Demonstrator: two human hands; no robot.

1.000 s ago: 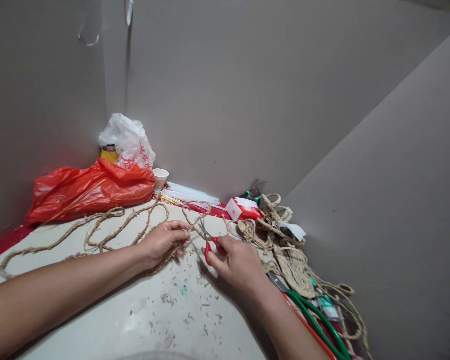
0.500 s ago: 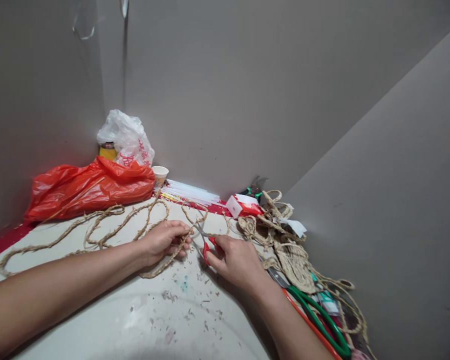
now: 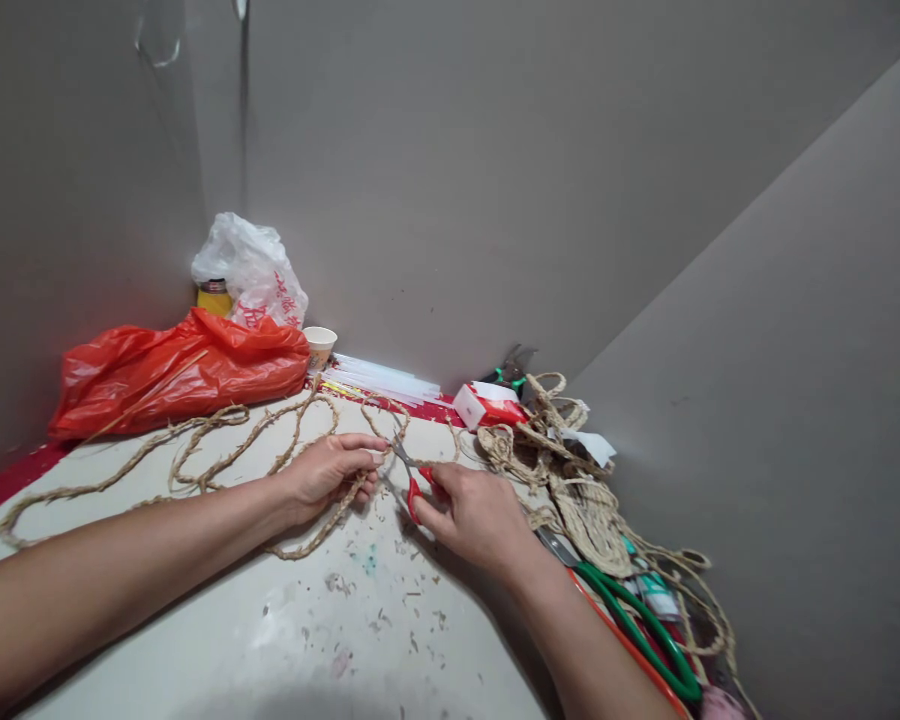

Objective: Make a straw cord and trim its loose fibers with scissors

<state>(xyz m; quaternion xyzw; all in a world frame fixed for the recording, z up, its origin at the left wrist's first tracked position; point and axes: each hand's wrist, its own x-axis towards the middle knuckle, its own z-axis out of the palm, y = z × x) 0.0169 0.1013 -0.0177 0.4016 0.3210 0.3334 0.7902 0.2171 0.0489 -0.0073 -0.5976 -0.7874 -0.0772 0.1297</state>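
Note:
My left hand (image 3: 339,468) is closed on a rough, twisted straw rope (image 3: 316,540), which passes between the fingers and loops back over the table on the left. In my right hand (image 3: 474,508) are small red-handled scissors (image 3: 415,490), with thumb and fingers at the handle loops. The scissors' blades point up and left, parted a little, right beside the rope at my left fingertips. Whether they touch the rope I cannot tell. Small fibre scraps (image 3: 412,600) lie scattered on the pale tabletop (image 3: 270,640) below my hands.
Coiled straw braid (image 3: 589,520) is heaped at the right with large green-handled scissors (image 3: 630,625). Behind are a red-and-white box (image 3: 487,405), pliers (image 3: 514,370), white sticks (image 3: 382,380), a paper cup (image 3: 319,347), a red plastic bag (image 3: 180,370) and a yellow-bodied jar (image 3: 214,298). Grey walls enclose the table.
The fingers of my left hand have shifted slightly along the rope, the index finger now straighter. The scissors remain beside the rope, their blades turned a little. The view has moved slightly.

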